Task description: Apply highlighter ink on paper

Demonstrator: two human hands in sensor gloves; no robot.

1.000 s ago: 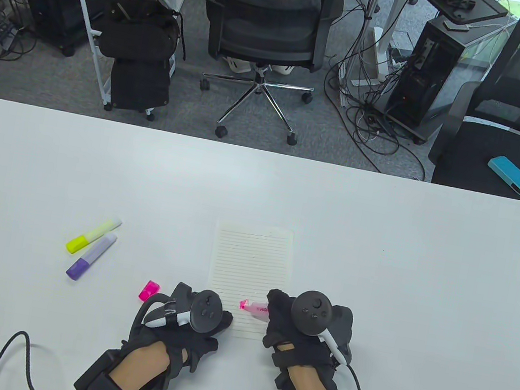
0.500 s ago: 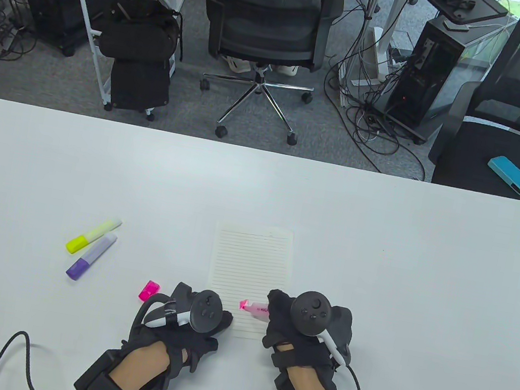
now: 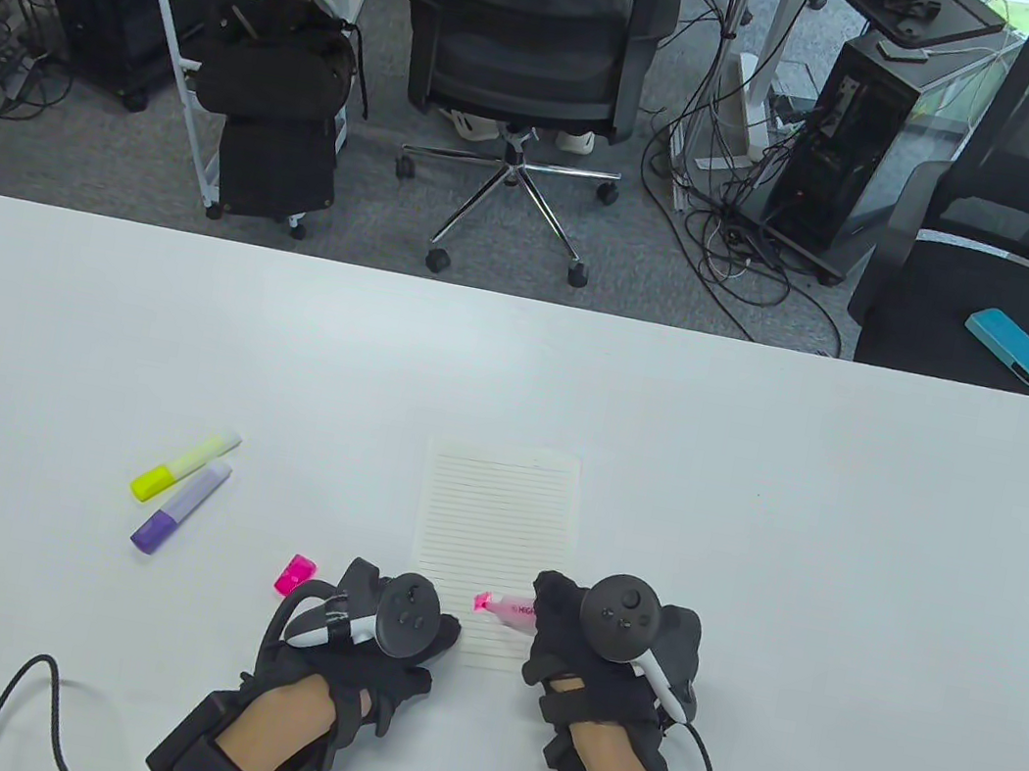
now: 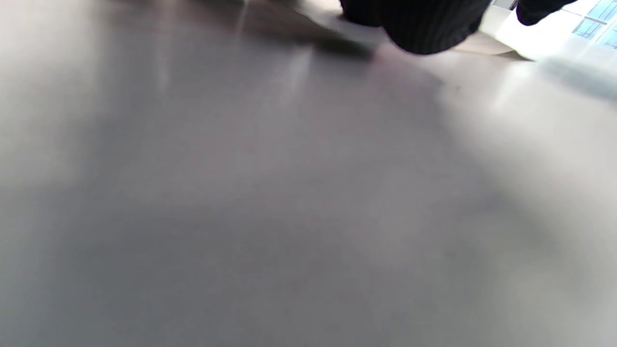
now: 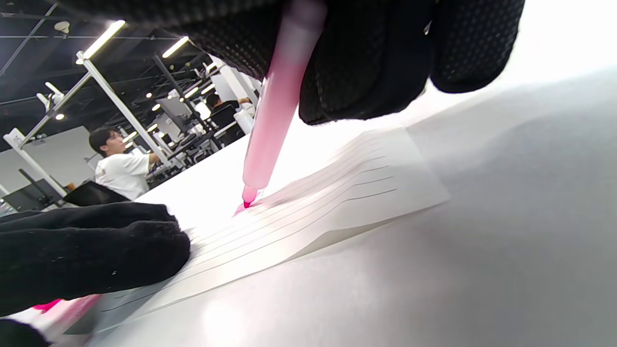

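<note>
A lined sheet of paper (image 3: 495, 521) lies near the table's front edge. My right hand (image 3: 566, 628) grips an uncapped pink highlighter (image 3: 505, 609) that points left. In the right wrist view the pink highlighter (image 5: 277, 115) slants down from my fingers (image 5: 366, 67), and its tip touches the paper (image 5: 347, 193) beside a small pink mark. My left hand (image 3: 428, 637) rests on the sheet's lower left corner and holds nothing; in the right wrist view that left hand (image 5: 87, 250) lies on the paper. The left wrist view shows only blurred tabletop and dark glove fingers (image 4: 419, 24).
The pink cap (image 3: 294, 575) lies just left of my left hand. Further left are a capped yellow highlighter (image 3: 184, 466) and a capped purple highlighter (image 3: 181, 507), side by side. The white table (image 3: 800, 515) stretches far and right of the paper. Office chairs stand beyond it.
</note>
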